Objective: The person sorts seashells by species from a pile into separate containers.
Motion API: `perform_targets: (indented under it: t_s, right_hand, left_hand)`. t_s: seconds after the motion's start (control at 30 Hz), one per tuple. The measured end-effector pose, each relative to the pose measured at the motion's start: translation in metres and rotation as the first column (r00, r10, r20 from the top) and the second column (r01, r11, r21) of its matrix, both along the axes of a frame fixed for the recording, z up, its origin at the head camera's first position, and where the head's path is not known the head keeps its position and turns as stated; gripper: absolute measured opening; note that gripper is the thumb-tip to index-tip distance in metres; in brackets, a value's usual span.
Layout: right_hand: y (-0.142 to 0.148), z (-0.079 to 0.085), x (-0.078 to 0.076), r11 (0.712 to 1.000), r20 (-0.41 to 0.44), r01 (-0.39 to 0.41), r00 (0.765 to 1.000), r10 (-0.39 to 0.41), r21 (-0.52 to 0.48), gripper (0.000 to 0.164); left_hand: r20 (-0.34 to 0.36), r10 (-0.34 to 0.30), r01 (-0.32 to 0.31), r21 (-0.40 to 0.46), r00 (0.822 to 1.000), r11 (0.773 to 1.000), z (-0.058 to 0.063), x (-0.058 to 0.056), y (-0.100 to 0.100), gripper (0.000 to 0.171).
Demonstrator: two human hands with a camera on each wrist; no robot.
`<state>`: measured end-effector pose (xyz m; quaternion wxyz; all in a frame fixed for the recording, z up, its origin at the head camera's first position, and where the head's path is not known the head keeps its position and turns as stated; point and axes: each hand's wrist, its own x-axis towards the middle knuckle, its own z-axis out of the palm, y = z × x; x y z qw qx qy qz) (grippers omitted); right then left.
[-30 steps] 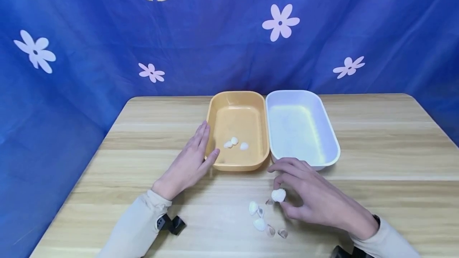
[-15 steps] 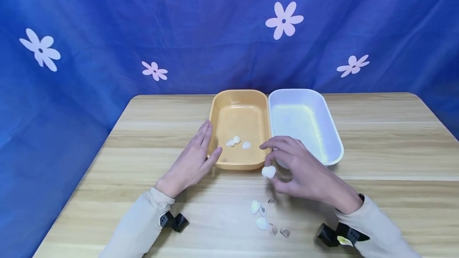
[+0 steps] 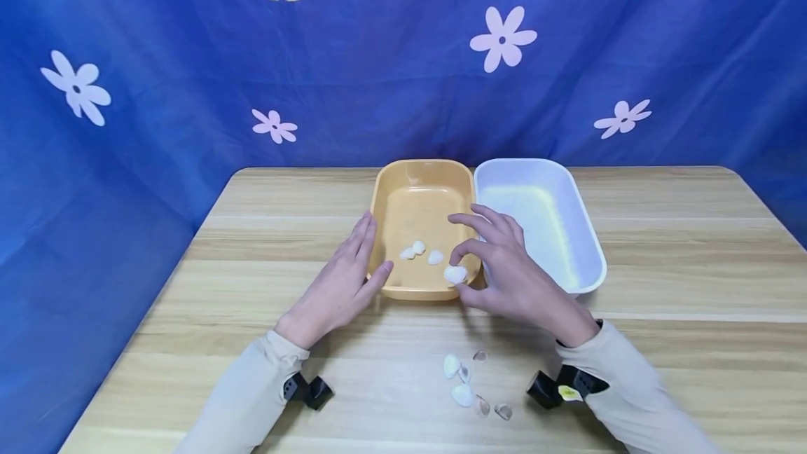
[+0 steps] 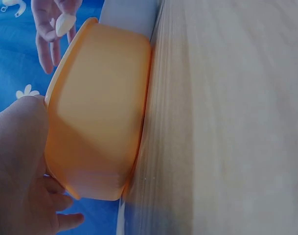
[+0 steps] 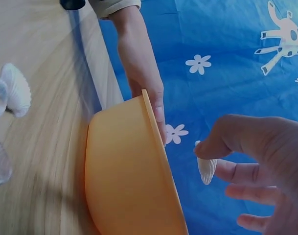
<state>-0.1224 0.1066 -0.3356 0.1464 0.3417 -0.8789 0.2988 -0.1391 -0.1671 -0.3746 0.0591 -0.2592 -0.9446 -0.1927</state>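
My right hand [image 3: 504, 268] pinches a white ribbed seashell [image 3: 455, 274] between thumb and fingertips, over the near right corner of the orange tub [image 3: 419, 295]. In the right wrist view the pinched seashell [image 5: 206, 169] is above the level of the tub's rim [image 5: 161, 147]. Several small white shells [image 3: 435, 257] lie on the tub's floor. My left hand [image 3: 337, 282] rests against the tub's left side, its fingers straight along the wall and its thumb at the near left rim. The left wrist view shows that thumb [image 4: 21, 132] on the rim.
A white tub [image 3: 536, 230] stands right beside the orange one. On the wooden table in front lie several white shells [image 3: 463, 395] and brownish shells [image 3: 503, 410]. A blue flowered cloth [image 3: 378, 54] hangs behind the table.
My right hand has carried the seashell from above the loose shells, forward and left, to the orange tub's near right corner. The left hand has stayed at the tub's side.
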Motion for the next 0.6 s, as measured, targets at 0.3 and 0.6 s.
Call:
perform_targets:
  t_s: [0.3, 0.6]
  right_hand:
    - [-0.01, -0.002, -0.01, 0.997, 0.043, 0.069, 0.997, -0.068, -0.041, 0.017]
    - [-0.018, -0.006, -0.019, 0.993, 0.066, 0.122, 0.99, -0.122, 0.006, 0.015]
  left_hand:
    - [-0.004, 0.001, -0.001, -0.003, 1.0, 1.0, -0.001, 0.0, 0.0, 0.073]
    - [-0.001, 0.005, -0.005, -0.011, 1.0, 1.0, -0.001, 0.0, 0.0, 0.073]
